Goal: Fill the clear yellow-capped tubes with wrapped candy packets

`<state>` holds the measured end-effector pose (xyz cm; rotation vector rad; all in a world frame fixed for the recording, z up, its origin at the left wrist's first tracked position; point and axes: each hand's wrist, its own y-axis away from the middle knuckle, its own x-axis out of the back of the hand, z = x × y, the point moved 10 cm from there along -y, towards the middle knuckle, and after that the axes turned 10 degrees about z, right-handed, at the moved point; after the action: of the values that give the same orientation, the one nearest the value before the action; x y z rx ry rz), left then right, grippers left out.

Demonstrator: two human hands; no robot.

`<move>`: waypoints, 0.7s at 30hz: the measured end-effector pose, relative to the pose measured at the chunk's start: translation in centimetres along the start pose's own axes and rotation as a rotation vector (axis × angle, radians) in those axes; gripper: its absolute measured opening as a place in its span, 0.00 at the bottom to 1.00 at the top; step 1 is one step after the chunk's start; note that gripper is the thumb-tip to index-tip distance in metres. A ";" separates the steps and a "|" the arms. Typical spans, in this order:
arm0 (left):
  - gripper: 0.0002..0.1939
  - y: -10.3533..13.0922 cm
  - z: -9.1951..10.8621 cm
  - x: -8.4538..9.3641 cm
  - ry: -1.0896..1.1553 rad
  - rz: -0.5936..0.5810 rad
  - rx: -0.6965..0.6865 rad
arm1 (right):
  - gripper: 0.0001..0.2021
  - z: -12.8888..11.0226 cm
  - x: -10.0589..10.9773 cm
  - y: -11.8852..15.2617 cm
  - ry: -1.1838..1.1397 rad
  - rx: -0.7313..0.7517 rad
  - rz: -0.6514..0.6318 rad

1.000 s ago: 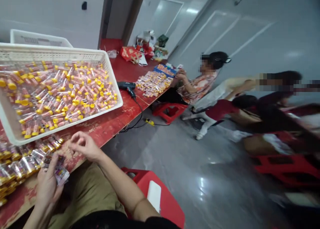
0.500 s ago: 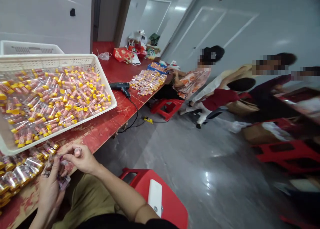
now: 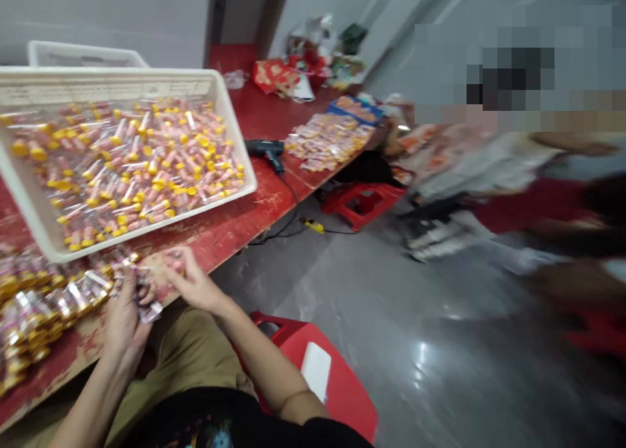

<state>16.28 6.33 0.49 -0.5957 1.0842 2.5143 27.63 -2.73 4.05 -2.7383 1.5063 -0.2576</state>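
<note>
My left hand (image 3: 124,321) is closed around a bunch of crinkled clear plastic sleeves (image 3: 150,312) with purplish print, over the table's front edge. Just right of it, my right hand (image 3: 198,285) holds a small clear tube (image 3: 178,263) with pink contents, partly hidden by the fingers and blurred. Behind both hands stands a large white crate (image 3: 233,135) full of clear tubes (image 3: 132,167) with yellow caps and pink contents. Left of my hands, stacked rows of wrapped tubes (image 3: 63,304) with yellow ends lie on the table.
The worn red table (image 3: 215,233) also bears a black heat gun (image 3: 267,149), a pile of tubes (image 3: 325,141) and a blue tray (image 3: 355,111). Beside me, a red stool (image 3: 342,396) carries a white object (image 3: 316,370). Blurred people sit farther right, near another red stool (image 3: 364,203).
The view has swung left and down, so the crate and table sit farther right. My right hand has opened a slightly wider gap from the left, still with the tube.
</note>
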 end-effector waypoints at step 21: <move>0.35 0.8 -1.7 3.5 0.132 0.012 0.038 | 0.25 -3.7 2.5 5.9 0.196 0.744 0.098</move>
<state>13.34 5.02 -1.80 -0.7561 1.1826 2.4887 23.43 -7.75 7.56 -2.0845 1.2272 -0.8954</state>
